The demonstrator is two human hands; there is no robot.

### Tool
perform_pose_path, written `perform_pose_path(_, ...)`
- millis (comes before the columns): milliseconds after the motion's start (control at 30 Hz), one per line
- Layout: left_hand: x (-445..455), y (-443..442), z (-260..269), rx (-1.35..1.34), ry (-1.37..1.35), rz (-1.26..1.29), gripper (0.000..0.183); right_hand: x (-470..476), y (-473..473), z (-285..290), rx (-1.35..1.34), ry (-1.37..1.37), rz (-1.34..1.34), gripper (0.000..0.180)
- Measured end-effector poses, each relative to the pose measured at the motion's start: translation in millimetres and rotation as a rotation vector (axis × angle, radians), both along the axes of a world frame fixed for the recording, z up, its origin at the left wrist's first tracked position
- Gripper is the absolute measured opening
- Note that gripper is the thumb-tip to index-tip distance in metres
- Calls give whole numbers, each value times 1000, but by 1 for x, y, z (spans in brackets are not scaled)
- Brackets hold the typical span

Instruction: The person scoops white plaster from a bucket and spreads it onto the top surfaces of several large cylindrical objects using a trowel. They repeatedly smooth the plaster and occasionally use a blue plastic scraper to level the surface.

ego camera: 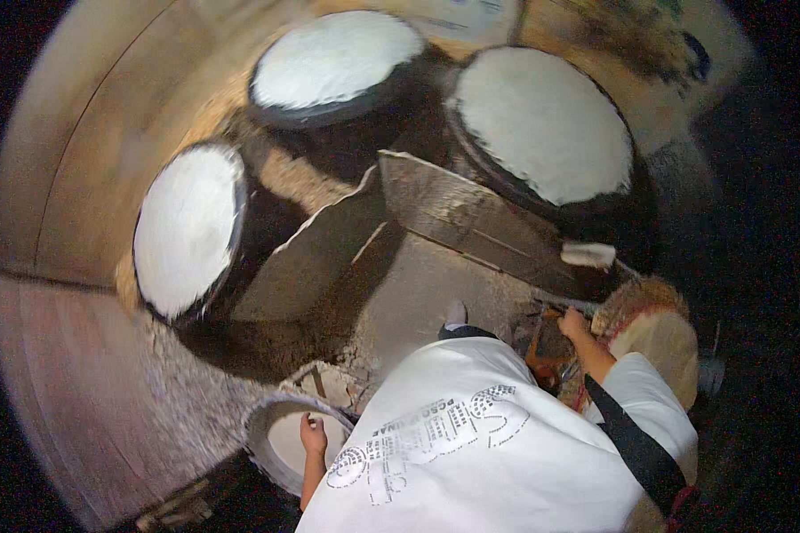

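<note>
My left hand (314,434) hangs over the near side of a round bucket (259,436) with pale contents at lower left. Its fingers are loosely bent, and I see nothing in them. Out to the right, my right hand (575,324) is curled at the edge of a low dark metal sheet (480,213). It is beside a cluttered spot of brownish items (540,363); blur hides whether it grips anything. A bulging pale sack (653,346) with a red line near its top stands just right of that hand.
Ahead stand three large round dark vessels with white contents: left (190,230), middle (337,60) and right (543,123). A second upright sheet (313,253) meets the first at an angle. A pale block (588,254) sits on the right sheet's edge. My foot (456,313) shows on dusty ground.
</note>
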State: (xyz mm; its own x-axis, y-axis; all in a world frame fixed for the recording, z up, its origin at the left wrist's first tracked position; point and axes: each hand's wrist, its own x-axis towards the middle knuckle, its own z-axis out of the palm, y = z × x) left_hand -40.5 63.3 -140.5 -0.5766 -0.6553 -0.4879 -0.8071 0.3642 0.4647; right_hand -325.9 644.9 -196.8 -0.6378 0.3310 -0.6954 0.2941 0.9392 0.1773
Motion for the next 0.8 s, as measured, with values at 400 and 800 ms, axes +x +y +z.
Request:
perform_pose_path(400,-233,36,5,275,-100,-272,35,94,17,0,142,316,-635,42)
perform_pose_path(800,-312,103,4,271,-60,-672,40,15,-12,35,-126,1267,-506,14)
